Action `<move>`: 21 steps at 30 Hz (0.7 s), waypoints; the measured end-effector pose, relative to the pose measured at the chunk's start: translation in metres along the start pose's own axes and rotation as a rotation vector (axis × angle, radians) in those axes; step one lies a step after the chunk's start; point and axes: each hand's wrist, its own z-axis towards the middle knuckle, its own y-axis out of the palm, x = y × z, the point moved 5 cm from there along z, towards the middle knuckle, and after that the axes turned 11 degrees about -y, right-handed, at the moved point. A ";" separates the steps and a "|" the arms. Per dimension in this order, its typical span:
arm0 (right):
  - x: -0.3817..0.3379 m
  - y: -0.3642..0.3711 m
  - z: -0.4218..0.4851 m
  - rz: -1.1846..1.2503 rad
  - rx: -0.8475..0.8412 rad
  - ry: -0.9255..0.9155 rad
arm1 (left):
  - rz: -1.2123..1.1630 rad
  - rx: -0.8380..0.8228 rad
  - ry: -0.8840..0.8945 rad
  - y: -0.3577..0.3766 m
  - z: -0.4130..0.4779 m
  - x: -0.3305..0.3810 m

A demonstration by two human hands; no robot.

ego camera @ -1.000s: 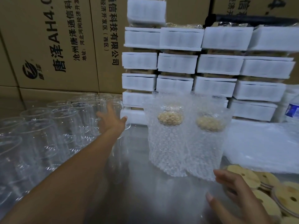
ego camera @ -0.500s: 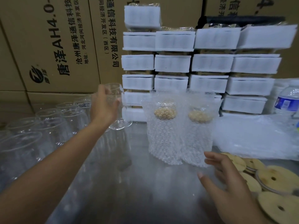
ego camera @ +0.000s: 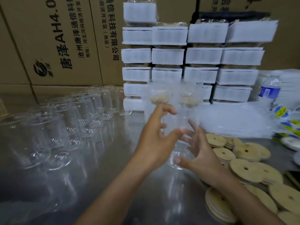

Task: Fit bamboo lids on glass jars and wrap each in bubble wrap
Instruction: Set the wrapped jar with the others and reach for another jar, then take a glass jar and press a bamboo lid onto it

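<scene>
The clear glass jar (ego camera: 176, 148) sits in mid-air between your two hands, just above the shiny metal table (ego camera: 90, 184) and blurred by motion (its rounded base shows low down, near your right thumb). Your left hand (ego camera: 154, 137) grips it, fingers and thumb curled round its upper part. Your right hand (ego camera: 203, 158) is spread, fingers straight and apart, against the jar's right side; I cannot tell how firmly it touches. Just right of that hand lie the round bamboo lids (ego camera: 253, 169), each with a small hole, overlapping in a loose heap on the table. Behind your hands stand two bubble-wrapped jars (ego camera: 159, 98), side by side, their lids showing pale through the wrap. To the right of those lies a sheet of clear bubble wrap (ego camera: 232, 120). On the left of the table, empty clear glass jars (ego camera: 68, 124) stand in rows. White foam-wrapped packs (ego camera: 203, 56) are stacked at the back, with brown cardboard boxes (ego camera: 56, 38) behind and a plastic water bottle (ego camera: 269, 91) at the far right.
</scene>
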 end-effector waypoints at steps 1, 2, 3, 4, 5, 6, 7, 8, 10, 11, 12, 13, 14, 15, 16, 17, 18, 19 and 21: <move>0.000 -0.001 -0.001 -0.010 0.018 0.000 | -0.012 -0.026 -0.003 0.008 -0.002 -0.004; 0.001 -0.004 -0.002 -0.034 0.047 -0.006 | -0.027 -0.047 -0.008 0.014 -0.002 -0.006; 0.001 -0.009 -0.002 -0.064 0.085 -0.015 | -0.056 -0.060 -0.020 0.018 -0.001 -0.009; 0.001 -0.013 -0.002 -0.091 0.127 -0.025 | -0.098 -0.073 -0.039 0.020 0.000 -0.014; 0.000 -0.015 -0.002 -0.105 0.165 -0.033 | -0.147 -0.086 -0.060 0.022 0.000 -0.020; 0.000 -0.015 -0.002 -0.098 0.193 -0.032 | -0.189 -0.098 -0.086 0.025 0.000 -0.029; 0.001 -0.014 -0.001 -0.079 0.210 -0.028 | -0.218 -0.111 -0.115 0.029 0.000 -0.038; 0.002 -0.012 -0.001 -0.062 0.215 -0.026 | -0.232 -0.121 -0.139 0.034 -0.001 -0.046; 0.003 -0.007 0.000 -0.053 0.199 -0.029 | -0.241 -0.123 -0.167 0.041 -0.001 -0.057; 0.004 -0.004 0.001 -0.051 0.189 -0.026 | -0.253 -0.113 -0.174 0.044 0.001 -0.061; 0.004 -0.003 0.001 -0.048 0.182 -0.019 | -0.272 -0.099 -0.182 0.045 0.004 -0.065; 0.005 -0.002 0.001 -0.042 0.171 -0.009 | -0.285 -0.086 -0.194 0.045 0.007 -0.070; 0.006 -0.002 0.001 -0.037 0.153 0.004 | -0.291 -0.076 -0.204 0.046 0.008 -0.074; 0.007 -0.002 0.000 -0.040 0.120 0.019 | -0.288 -0.066 -0.206 0.046 0.010 -0.076; 0.007 -0.002 -0.001 -0.051 0.070 0.038 | -0.282 -0.054 -0.202 0.045 0.011 -0.079; 0.007 -0.002 -0.002 -0.064 0.004 0.061 | -0.274 -0.044 -0.198 0.043 0.013 -0.082; 0.007 -0.004 -0.002 -0.078 -0.068 0.090 | -0.265 -0.036 -0.196 0.041 0.014 -0.085; 0.008 -0.007 -0.002 -0.096 -0.131 0.117 | -0.253 -0.028 -0.195 0.039 0.016 -0.088; 0.007 -0.018 0.001 -0.166 -0.184 0.134 | -0.219 -0.010 -0.187 0.032 0.018 -0.094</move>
